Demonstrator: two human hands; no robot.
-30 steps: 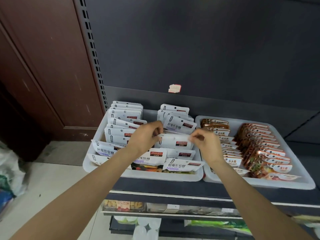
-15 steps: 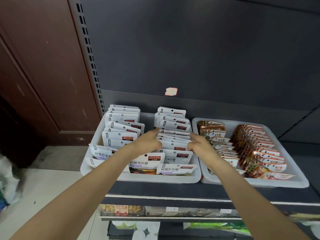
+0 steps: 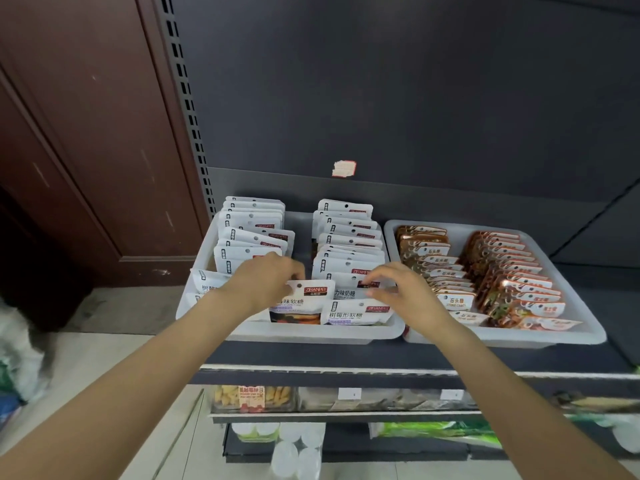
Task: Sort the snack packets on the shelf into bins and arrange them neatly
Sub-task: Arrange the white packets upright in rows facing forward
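Note:
A white bin (image 3: 304,336) on the dark shelf holds two rows of white snack packets (image 3: 346,237) standing on edge. My left hand (image 3: 266,282) pinches the top left corner of a white packet with a red label (image 3: 313,294) near the front of the bin. My right hand (image 3: 403,291) has bent fingers, with thumb and forefinger pinching the top right edge of the packet just behind it (image 3: 346,292). Another white packet (image 3: 356,313) leans at the very front. A second white bin (image 3: 502,336) to the right holds two rows of copper-coloured packets (image 3: 502,268).
The dark shelf back panel (image 3: 415,98) rises behind the bins, with a slotted upright (image 3: 187,109) at the left. Lower shelves (image 3: 346,400) carry other goods. A brown wooden door (image 3: 86,133) and plastic bags (image 3: 17,358) are at the left.
Both hands set a white packet into the right-hand row of the left bin, then drew back toward the front. They now work on the front packets.

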